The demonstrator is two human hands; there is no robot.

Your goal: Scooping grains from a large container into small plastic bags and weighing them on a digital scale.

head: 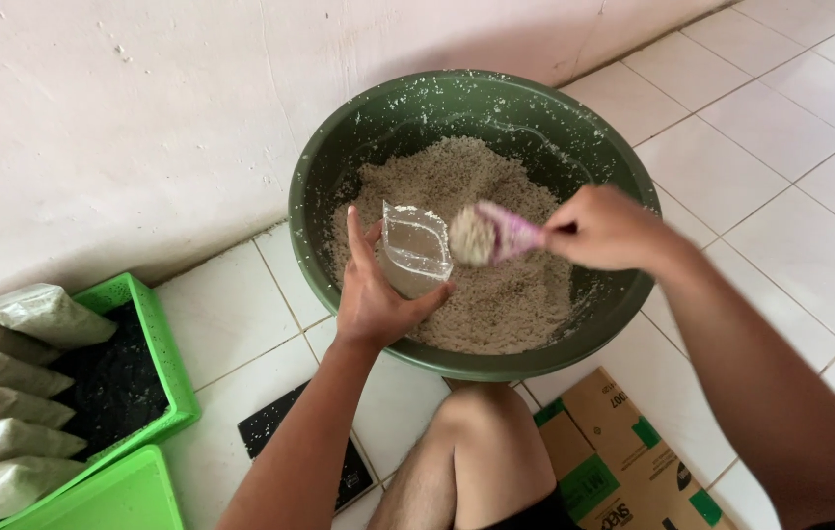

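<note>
While the left hand (378, 294) is grasping a clear plastic bag (414, 245) upright over the green basin (311, 177), the right hand's (606, 228) grip is clenching a pink scoop (496, 234), its heaped end touching the bag's mouth. The basin of pale grain (496, 304) is sitting on a white tiled floor (781, 167) beside a wall (123, 118), with filled bags (5, 373) lying in a green crate (157, 344).

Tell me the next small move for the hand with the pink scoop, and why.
Probably tip the pink scoop into the clear bag. The right hand holds the scoop heaped with pale grainy mix right at the bag's open mouth, while the left hand holds the bag upright over the green basin. The bag looks nearly empty, and any spill would likely fall back into the basin.
</note>
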